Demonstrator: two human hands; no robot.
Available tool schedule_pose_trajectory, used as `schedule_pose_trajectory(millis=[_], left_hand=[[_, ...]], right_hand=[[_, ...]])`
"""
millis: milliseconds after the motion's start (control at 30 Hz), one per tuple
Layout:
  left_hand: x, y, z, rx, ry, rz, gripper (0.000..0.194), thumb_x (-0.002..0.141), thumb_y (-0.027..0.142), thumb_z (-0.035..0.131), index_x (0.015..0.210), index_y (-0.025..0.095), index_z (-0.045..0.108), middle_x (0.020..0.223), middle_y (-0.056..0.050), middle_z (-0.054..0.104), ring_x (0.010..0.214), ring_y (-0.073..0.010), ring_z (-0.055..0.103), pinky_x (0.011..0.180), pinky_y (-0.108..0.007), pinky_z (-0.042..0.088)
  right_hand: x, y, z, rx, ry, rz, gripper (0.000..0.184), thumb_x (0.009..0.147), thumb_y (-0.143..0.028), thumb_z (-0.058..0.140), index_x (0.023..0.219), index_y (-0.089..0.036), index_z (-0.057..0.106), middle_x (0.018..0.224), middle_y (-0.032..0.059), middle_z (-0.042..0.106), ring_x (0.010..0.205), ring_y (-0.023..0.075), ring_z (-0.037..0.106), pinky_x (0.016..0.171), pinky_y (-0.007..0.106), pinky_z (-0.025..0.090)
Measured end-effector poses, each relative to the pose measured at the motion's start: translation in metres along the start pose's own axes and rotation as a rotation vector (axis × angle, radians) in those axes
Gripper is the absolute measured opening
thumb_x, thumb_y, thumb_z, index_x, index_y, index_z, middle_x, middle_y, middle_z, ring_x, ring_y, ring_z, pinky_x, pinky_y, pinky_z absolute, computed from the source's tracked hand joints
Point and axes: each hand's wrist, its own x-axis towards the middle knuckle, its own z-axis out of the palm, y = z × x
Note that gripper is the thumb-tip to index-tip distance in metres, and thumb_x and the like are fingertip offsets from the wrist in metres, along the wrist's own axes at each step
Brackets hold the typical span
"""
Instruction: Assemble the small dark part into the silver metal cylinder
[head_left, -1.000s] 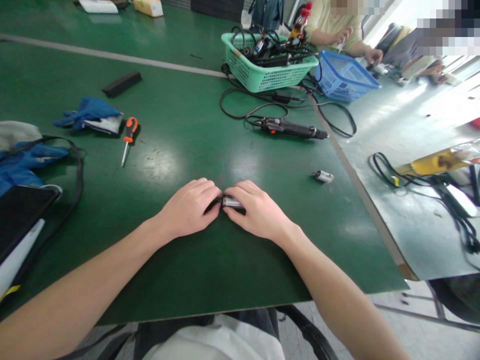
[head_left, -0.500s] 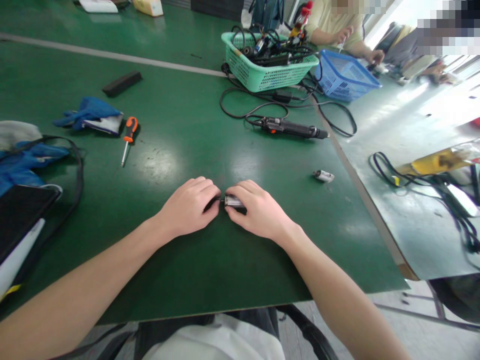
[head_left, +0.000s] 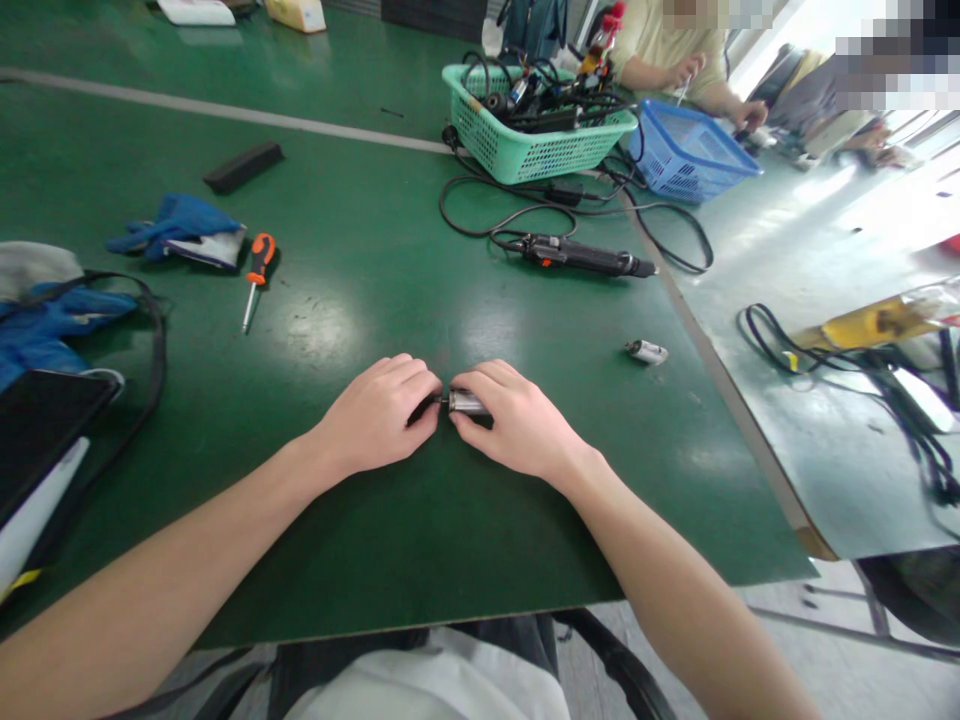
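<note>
Both of my hands rest on the green tabletop (head_left: 420, 540) near its front edge, almost touching at the fingertips. My right hand (head_left: 525, 415) is closed round a small silver cylinder (head_left: 470, 402) that looks like a small motor, its end facing left. A thin dark pin bridges the narrow gap between the hands. My left hand (head_left: 382, 410) is closed in a pinch at the pin's left end. Whatever sits inside its fingers is dark and mostly hidden. A similar silver cylinder (head_left: 647, 351) lies on the table to the right.
Beyond my hands lies a black electric screwdriver (head_left: 589, 256) with a looped cable. Behind it stand a green basket (head_left: 547, 155) of tools and a blue basket (head_left: 697, 175). An orange-handled screwdriver (head_left: 260, 262), blue gloves (head_left: 180, 225) and a phone (head_left: 52, 430) are leftward. A co-worker's hand (head_left: 750, 115) shows far right.
</note>
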Motion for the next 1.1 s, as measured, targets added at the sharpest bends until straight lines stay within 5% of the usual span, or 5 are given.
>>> schedule_pose_trajectory(millis=[1100], left_hand=[[-0.0001, -0.0003, -0.0003, -0.021, -0.020, 0.006, 0.014, 0.098, 0.022, 0.049, 0.092, 0.017, 0.061, 0.088, -0.006, 0.062, 0.084, -0.0202, 0.055, 0.078, -0.036, 0.046]], right_hand=[[-0.0006, 0.0009, -0.0005, 0.003, -0.005, 0.002, 0.018, 0.095, -0.021, 0.062, 0.113, -0.022, 0.063, 0.110, 0.0094, 0.071, 0.105, 0.0271, 0.063, 0.095, 0.043, 0.053]])
